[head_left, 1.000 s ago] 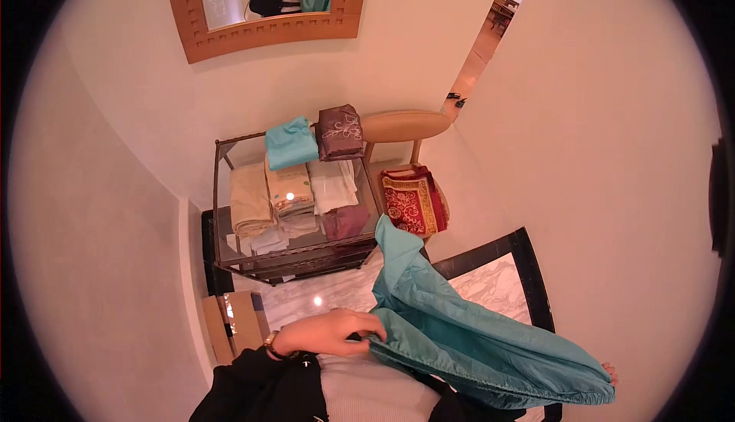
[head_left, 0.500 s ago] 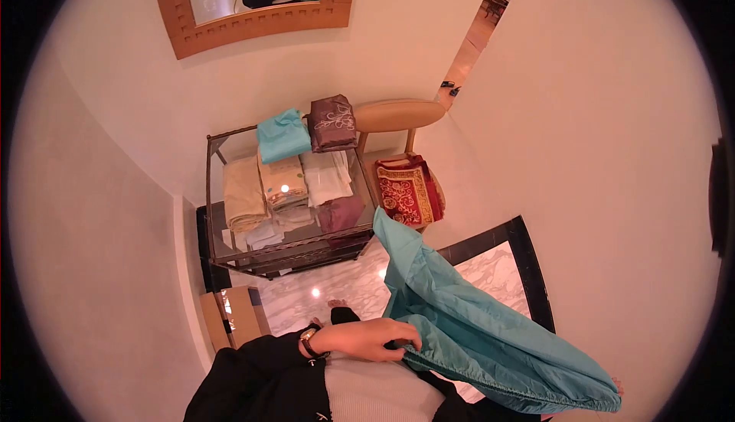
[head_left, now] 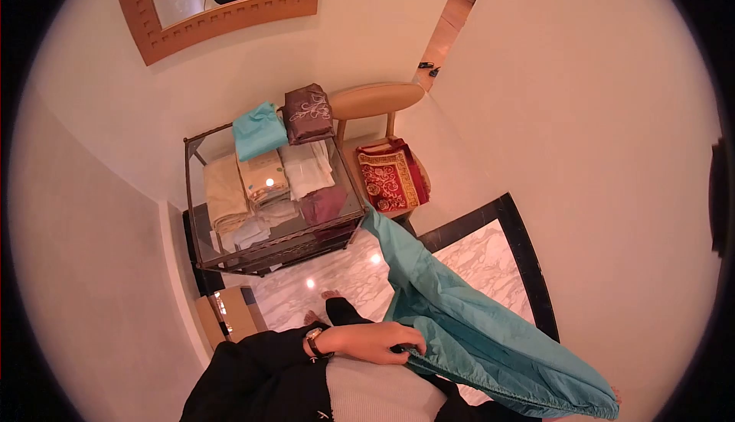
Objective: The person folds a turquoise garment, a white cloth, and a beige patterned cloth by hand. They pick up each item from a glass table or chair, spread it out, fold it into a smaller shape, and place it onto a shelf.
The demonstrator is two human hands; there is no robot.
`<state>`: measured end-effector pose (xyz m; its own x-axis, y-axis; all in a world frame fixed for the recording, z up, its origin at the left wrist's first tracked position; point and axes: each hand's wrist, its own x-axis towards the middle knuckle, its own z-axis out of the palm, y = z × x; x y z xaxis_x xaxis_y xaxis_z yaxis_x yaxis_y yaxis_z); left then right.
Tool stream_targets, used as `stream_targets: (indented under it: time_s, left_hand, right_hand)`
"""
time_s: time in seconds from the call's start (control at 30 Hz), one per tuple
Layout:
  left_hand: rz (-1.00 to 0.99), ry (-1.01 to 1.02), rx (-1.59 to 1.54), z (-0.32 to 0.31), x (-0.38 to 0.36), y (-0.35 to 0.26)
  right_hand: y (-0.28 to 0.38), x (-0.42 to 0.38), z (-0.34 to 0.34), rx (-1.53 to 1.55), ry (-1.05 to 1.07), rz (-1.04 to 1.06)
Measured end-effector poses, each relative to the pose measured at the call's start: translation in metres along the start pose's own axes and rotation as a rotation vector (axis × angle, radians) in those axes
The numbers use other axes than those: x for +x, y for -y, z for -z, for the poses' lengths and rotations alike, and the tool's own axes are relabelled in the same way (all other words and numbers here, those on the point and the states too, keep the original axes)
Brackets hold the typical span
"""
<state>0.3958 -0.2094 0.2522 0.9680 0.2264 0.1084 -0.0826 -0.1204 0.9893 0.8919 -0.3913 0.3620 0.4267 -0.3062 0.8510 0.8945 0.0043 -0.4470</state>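
Observation:
A long teal cloth (head_left: pixel 490 330) with a gathered, elastic-looking edge stretches from the middle of the view down to the lower right. My left hand (head_left: pixel 379 342), with a watch at the wrist, pinches its gathered edge in front of my body. At the cloth's far right end a few fingertips of my right hand (head_left: pixel 617 396) show; the rest of that hand is behind the cloth. The upper tip of the cloth hangs beside the glass-topped table's front corner.
A glass-topped table (head_left: pixel 321 223) holds a folded turquoise cloth (head_left: pixel 259 130) and a brown one (head_left: pixel 308 114), with more folded cloths beneath the glass. Beside it, a chair (head_left: pixel 377 101) bears red-and-gold fabric (head_left: pixel 392 179). A cardboard box (head_left: pixel 237 313) is at lower left; a mirror (head_left: pixel 222 28) hangs above.
The view has shifted, so the table, chair and mirror appear further left and slightly higher. Both hands still hold the teal cloth, whose upper part looks narrower.

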Motion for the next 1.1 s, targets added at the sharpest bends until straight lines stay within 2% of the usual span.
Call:
stream_targets:
  time_s: [0.23, 0.33, 0.47, 0.5, 0.57, 0.63, 0.7, 0.8, 0.87, 0.97, 1.1]
  left_hand:
    - [0.079, -0.08, 0.071, 0.004, 0.003, -0.007]
    - [0.122, -0.252, 0.197, 0.015, -0.01, -0.005]
    - [0.09, -0.67, 0.431, 0.048, -0.039, -0.012]
    - [0.094, -0.78, 0.543, 0.059, -0.048, -0.018]
    - [0.097, -0.943, 0.632, 0.077, -0.071, -0.029]
    - [0.014, -1.15, 0.6, 0.09, -0.093, -0.037]
    - [0.017, -1.322, 0.627, 0.098, -0.116, -0.052]
    - [-0.13, -1.477, 0.566, 0.109, -0.146, -0.069]
    - [-0.29, -1.548, 0.575, 0.115, -0.161, -0.084]
    - [-0.315, -1.566, 0.794, 0.121, -0.187, -0.103]
    - [-0.171, -1.631, 1.131, 0.113, -0.201, -0.139]
  right_hand:
    - [-0.005, 0.018, 0.015, -0.115, -0.02, 0.029]
    - [-0.012, 0.015, 0.009, -0.179, 0.01, 0.028]
    - [-0.009, -0.005, -0.016, -0.293, 0.108, 0.003]
    - [0.009, -0.013, -0.034, -0.42, 0.155, -0.07]
    - [0.003, -0.017, -0.052, -0.407, 0.281, -0.098]
    - [0.004, -0.02, -0.071, -0.4, 0.388, -0.115]
    - [0.011, -0.021, -0.098, -0.397, 0.476, -0.119]
    - [0.036, -0.039, -0.143, -0.203, 0.455, -0.127]
    - [0.056, -0.038, -0.164, -0.161, 0.555, -0.125]
    - [0.083, -0.042, -0.197, -0.08, 0.616, -0.172]
    - [0.106, -0.053, -0.231, 0.162, 0.744, -0.351]
